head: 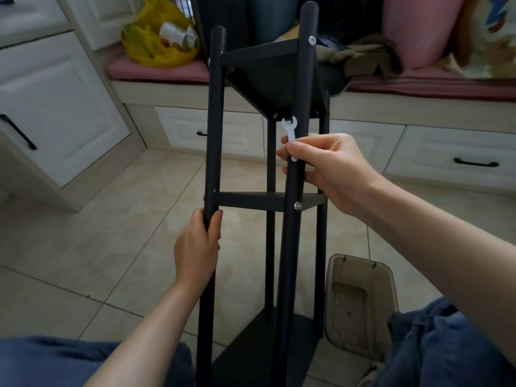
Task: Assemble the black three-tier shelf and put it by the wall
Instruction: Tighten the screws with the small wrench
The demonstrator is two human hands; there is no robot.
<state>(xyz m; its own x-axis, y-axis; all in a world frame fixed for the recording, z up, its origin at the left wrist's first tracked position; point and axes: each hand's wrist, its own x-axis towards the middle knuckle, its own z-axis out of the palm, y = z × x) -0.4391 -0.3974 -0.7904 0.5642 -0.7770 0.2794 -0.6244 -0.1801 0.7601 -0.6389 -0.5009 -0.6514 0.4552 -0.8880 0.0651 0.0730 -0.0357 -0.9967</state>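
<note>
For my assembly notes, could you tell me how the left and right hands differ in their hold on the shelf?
The left hand grips the left pole below the middle tier; the right hand grips the right pole above it. The right hand also holds a small white wrench; the left hand holds only its pole. Both curl round black shelf poles.

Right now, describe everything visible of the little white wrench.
The white wrench is small, flat and thin, seemingly stamped metal or plastic. It stands nearly upright, its open-ended head up, just below a black shelf tier; its lower end pokes out below the grip. The right hand pinches its shank against the shelf's front pole.
</note>
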